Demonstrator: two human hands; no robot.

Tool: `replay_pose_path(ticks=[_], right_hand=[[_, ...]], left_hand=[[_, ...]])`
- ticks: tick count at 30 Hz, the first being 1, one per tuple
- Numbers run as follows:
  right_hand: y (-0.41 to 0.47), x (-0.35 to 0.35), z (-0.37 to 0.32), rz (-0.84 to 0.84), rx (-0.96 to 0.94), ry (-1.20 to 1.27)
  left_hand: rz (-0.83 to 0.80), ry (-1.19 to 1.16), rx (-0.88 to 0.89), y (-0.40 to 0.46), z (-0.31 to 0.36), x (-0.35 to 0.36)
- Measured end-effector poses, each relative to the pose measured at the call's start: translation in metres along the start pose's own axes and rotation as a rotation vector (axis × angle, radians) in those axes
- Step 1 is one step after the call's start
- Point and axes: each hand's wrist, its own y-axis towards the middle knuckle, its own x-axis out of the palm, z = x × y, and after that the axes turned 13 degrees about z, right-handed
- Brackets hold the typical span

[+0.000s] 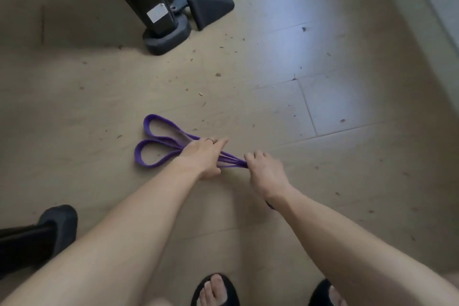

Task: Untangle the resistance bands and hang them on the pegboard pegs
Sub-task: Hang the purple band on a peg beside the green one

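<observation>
A purple resistance band lies folded on the beige floor, with two loops fanning out to the left. My left hand presses down on the gathered strands at the middle, fingers wrapped around them. My right hand pinches the bunched strands at their right end, close beside the left hand. The stretch of band under my left palm is hidden. No pegboard is in view.
A black exercise machine frame with rubber feet stands at the top left. Another black foot sits at the lower left. My feet in black sandals are at the bottom edge. A pale wall base runs along the right.
</observation>
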Motion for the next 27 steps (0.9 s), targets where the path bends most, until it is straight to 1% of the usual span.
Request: replay_pose_path(ticks=[3, 6, 8, 11, 14, 18, 21, 24, 27], right_hand=[[-0.013, -0.062, -0.005, 0.039, 0.003, 0.055], [-0.028, -0.154, -0.013, 0.126, -0.048, 0.077], [-0.041, -0.224, -0.022, 0.181, -0.065, 0.103], [-0.072, -0.335, -0.032, 0.249, -0.072, 0.112], [-0.117, -0.436, -0.032, 0.35, -0.049, 0.099], [-0.184, -0.566, -0.03, 0.515, 0.092, 0.157], [-0.239, -0.656, -0.029, 0.576, 0.233, 0.242], [-0.291, -0.73, -0.023, 0.667, 0.4, 0.321], [-0.337, -0.784, -0.013, 0.75, 0.52, 0.379]], left_hand=[[0.01, -0.006, 0.032, -0.022, 0.015, -0.043], [0.002, -0.077, 0.047, -0.061, 0.042, -0.111], [0.034, -0.183, 0.047, -0.09, 0.061, -0.16], [0.088, -0.418, 0.013, -0.14, 0.091, -0.241], [0.135, -0.508, 0.038, -0.191, 0.123, -0.327], [0.126, -0.559, 0.144, -0.255, 0.172, -0.437], [0.147, -0.576, 0.246, -0.297, 0.215, -0.509], [0.172, -0.578, 0.37, -0.334, 0.263, -0.567], [0.169, -0.566, 0.489, -0.368, 0.311, -0.609]])
